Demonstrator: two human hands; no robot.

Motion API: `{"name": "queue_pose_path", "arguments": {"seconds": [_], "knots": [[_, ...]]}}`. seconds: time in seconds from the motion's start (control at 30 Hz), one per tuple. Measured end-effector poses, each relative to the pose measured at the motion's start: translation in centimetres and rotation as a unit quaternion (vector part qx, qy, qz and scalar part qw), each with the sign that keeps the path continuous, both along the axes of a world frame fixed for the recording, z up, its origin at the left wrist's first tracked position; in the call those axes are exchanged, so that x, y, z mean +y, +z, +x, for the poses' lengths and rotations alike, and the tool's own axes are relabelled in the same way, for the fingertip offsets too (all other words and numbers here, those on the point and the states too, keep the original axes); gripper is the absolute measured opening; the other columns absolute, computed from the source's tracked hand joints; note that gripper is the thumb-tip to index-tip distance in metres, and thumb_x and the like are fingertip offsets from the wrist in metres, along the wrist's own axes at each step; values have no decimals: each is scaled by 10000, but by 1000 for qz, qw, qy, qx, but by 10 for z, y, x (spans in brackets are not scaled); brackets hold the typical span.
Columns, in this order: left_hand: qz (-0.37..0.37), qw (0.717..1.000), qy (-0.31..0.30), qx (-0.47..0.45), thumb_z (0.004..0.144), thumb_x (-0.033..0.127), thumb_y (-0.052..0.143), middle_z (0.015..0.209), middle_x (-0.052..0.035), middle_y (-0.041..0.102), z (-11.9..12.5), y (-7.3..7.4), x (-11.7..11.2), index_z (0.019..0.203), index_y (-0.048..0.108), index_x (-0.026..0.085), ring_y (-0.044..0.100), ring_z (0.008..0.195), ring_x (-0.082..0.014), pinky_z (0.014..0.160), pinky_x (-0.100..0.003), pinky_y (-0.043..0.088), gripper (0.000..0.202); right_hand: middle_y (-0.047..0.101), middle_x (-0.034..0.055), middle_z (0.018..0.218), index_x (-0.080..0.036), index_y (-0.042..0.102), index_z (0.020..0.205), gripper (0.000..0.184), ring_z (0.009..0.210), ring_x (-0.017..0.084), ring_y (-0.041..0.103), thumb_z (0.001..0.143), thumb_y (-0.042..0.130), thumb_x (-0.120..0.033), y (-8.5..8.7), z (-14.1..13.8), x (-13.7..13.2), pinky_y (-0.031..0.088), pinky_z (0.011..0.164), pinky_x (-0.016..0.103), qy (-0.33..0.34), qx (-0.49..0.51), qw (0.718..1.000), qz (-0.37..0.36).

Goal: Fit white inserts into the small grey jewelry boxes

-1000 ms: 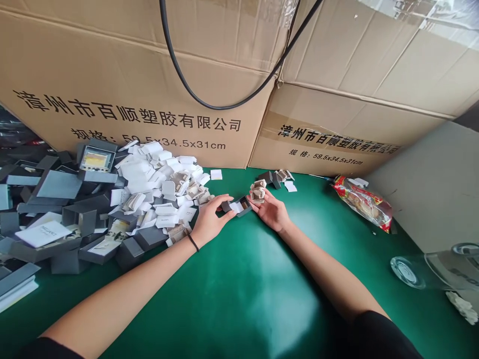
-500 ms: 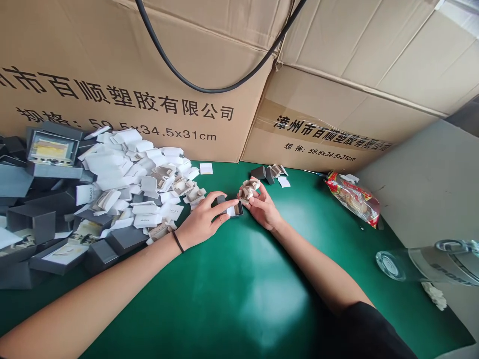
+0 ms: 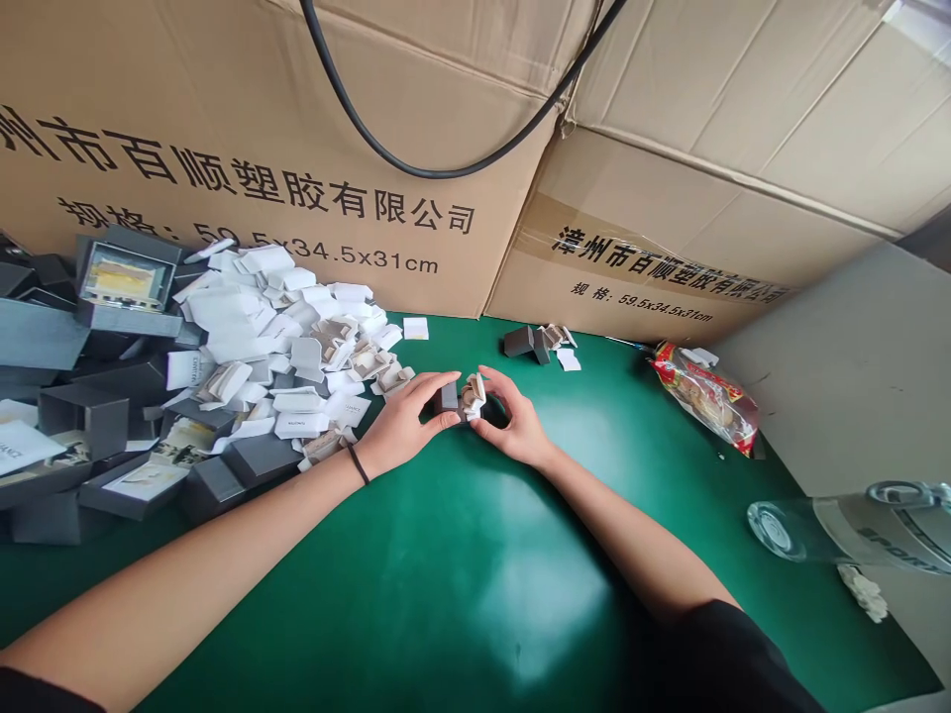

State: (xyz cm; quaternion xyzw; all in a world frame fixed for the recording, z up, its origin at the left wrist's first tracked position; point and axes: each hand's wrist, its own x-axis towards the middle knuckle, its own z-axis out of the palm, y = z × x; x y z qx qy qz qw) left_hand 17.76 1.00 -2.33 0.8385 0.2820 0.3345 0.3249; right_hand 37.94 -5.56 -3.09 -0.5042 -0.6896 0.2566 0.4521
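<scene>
Holding a small dark grey box (image 3: 448,397), the left hand (image 3: 402,424) grips it between the thumb and the fingers, just above or upon the green worktop (image 3: 416,574); which of these, I cannot tell. The right hand (image 3: 519,426) pinches a white and beige insert (image 3: 474,393) between its thumb and its forefinger, and this insert is at the right side of the box, very close to it. Whether some part of the insert is already inside the box, the fingers do not let me see. Both hands are facing each other near the middle of the worktop.

To the left of the left hand lies a heap of white inserts (image 3: 245,317), and beside this heap there are many dark boxes (image 3: 260,460), lying at different angles. Beyond the right hand stands another dark box (image 3: 518,342), with a few beige inserts (image 3: 555,336) next to it and a white card (image 3: 569,359) near. Farther to the right is a red-edged food packet (image 3: 705,396).
</scene>
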Motion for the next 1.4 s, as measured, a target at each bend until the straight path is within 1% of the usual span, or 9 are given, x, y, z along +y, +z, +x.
{"name": "queue_pose_path", "arguments": {"seconds": [0.13, 0.33, 0.53, 0.7, 0.97, 1.1, 1.27, 1.33, 1.4], "knots": [[10, 1000, -5, -7, 868, 458, 527, 1312, -81, 554, -1, 0, 2, 1318, 484, 225, 532, 1187, -226, 1020, -398, 435, 508, 592, 82, 1256, -237, 384, 1370, 646, 1126, 222, 581, 770, 618, -286, 1, 2, 0, 430, 1032, 415, -13, -81, 996, 41], [-45, 999, -16, -1, 874, 465, 507, 1412, -89, 479, 0, -5, 4, 1430, 346, 236, 560, 1164, -241, 955, -386, 485, 623, 560, 52, 1299, -283, 387, 1376, 640, 1139, 219, 565, 776, 609, -268, 1, 1, 1, 423, 1034, 391, -16, -67, 998, 11], [-41, 999, -15, -10, 879, 486, 480, 1425, -89, 465, 0, -2, 2, 1440, 333, 236, 525, 1220, -249, 1004, -398, 447, 632, 591, 53, 1232, -289, 444, 1328, 615, 1084, 240, 562, 741, 614, -218, 3, 1, 0, 438, 977, 430, 12, -97, 995, 16], [-43, 999, -13, -10, 873, 498, 487, 1429, -82, 461, 0, -1, 1, 1441, 324, 239, 527, 1219, -245, 1009, -392, 446, 645, 613, 59, 1149, -284, 446, 1328, 628, 1053, 242, 555, 731, 619, -201, 2, 0, 0, 442, 953, 432, 2, -101, 995, 16], [-42, 999, 2, 1, 855, 507, 516, 1372, -72, 526, 1, 0, 1, 1395, 398, 238, 600, 1098, -239, 952, -379, 489, 615, 624, 48, 1130, -276, 456, 1315, 603, 1042, 218, 570, 741, 635, -226, 1, -3, 2, 453, 958, 414, -34, -41, 998, -26], [-43, 999, 12, 3, 848, 492, 533, 1355, -72, 539, 1, 2, 0, 1363, 441, 230, 622, 1032, -231, 933, -380, 499, 586, 622, 51, 1151, -269, 495, 1285, 571, 1084, 225, 557, 738, 655, -235, 4, 3, 5, 433, 981, 421, -5, -29, 998, -49], [-52, 999, 9, -6, 857, 478, 520, 1361, -82, 531, 2, 4, -1, 1359, 435, 229, 589, 1109, -247, 949, -405, 494, 567, 645, 39, 1114, -245, 482, 1285, 620, 1020, 201, 593, 708, 709, -266, 9, 8, 10, 416, 1003, 429, 52, 62, 987, -140], [-57, 998, 9, -11, 855, 473, 526, 1353, -89, 536, 2, 3, -1, 1351, 439, 225, 589, 1108, -250, 933, -407, 505, 561, 649, 34, 1106, -242, 493, 1269, 615, 1008, 196, 598, 694, 710, -247, 9, 6, 10, 417, 1004, 429, 43, 68, 985, -151], [-61, 998, 11, -14, 854, 457, 537, 1340, -89, 545, 1, 2, 0, 1336, 449, 225, 597, 1091, -245, 917, -402, 515, 543, 652, 35, 1104, -241, 515, 1242, 582, 1018, 197, 599, 688, 694, -220, 8, 2, 9, 418, 1007, 420, 5, 59, 988, -144]]}}
